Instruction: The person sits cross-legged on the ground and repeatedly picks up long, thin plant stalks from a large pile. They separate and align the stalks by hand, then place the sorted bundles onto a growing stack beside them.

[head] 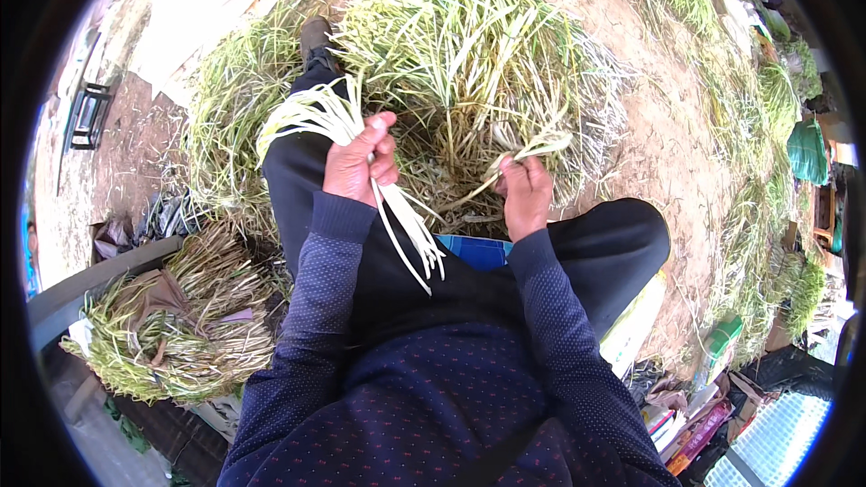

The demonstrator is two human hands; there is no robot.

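A bundle of pale green plant stalks [406, 220] runs through the closed fist of my left hand [362, 159], over my left thigh. Its loose ends fan out past the thumb, and the other ends hang towards my lap. Between the thumb and fingers of my right hand [526, 193] is a smaller dry stalk [477, 191] with a flattened, leafy end, held above the right side of my lap. Just beyond both hands lies a large heap of green and straw-coloured stalks [467, 47]. What the curled left fingers cover is hidden.
My shoe [315, 37] rests between the large heap and a smaller pile of stalks [226, 108]. Bundled dry stalks [196, 331] lie at lower left beside a grey bar [101, 277]. More stalks [737, 196] line the dirt floor at right, near a green box [724, 335].
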